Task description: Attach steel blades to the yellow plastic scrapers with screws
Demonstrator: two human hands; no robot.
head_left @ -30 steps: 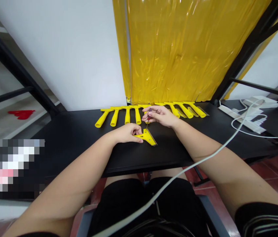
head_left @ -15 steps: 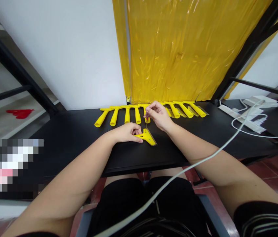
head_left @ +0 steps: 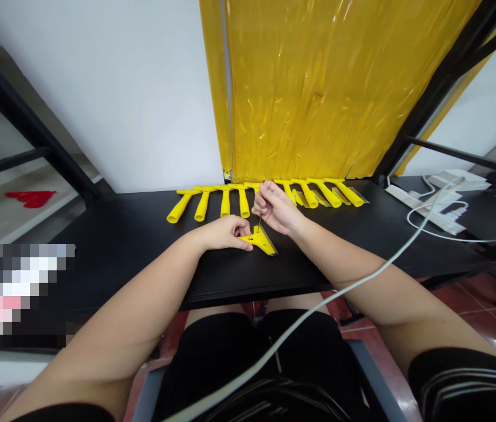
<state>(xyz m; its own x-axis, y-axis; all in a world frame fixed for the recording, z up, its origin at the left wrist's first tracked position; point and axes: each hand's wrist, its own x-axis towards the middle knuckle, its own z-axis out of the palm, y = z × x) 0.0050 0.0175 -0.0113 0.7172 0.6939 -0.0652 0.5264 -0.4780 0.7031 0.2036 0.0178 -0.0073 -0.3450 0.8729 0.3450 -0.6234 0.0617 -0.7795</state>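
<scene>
My left hand point(head_left: 229, 232) is closed around the handle of a yellow scraper point(head_left: 262, 239), its blade end pointing right just above the black table point(head_left: 226, 275). In my right hand point(head_left: 277, 209) is a small screwdriver point(head_left: 260, 221), held upright. Its thin shaft reaches down to the scraper's head, at a screw near the upper corner; the fingers cover its handle. Behind my hands lies a row of several yellow scrapers point(head_left: 203, 205), handles toward me. Those at the right end show metal blades, and my right hand hides part of the row.
A white power strip point(head_left: 428, 210) with plugs and cables lies at the right. One pale cable point(head_left: 318, 306) hangs across the view in front of my right forearm. Black frame posts point(head_left: 32, 129) stand at both sides. Red pieces point(head_left: 32, 198) rest on a shelf at left.
My right hand's fingers have turned and curled further around the screwdriver, now covering its handle. The left hand and the scraper stay almost where they were; the view has shifted slightly.
</scene>
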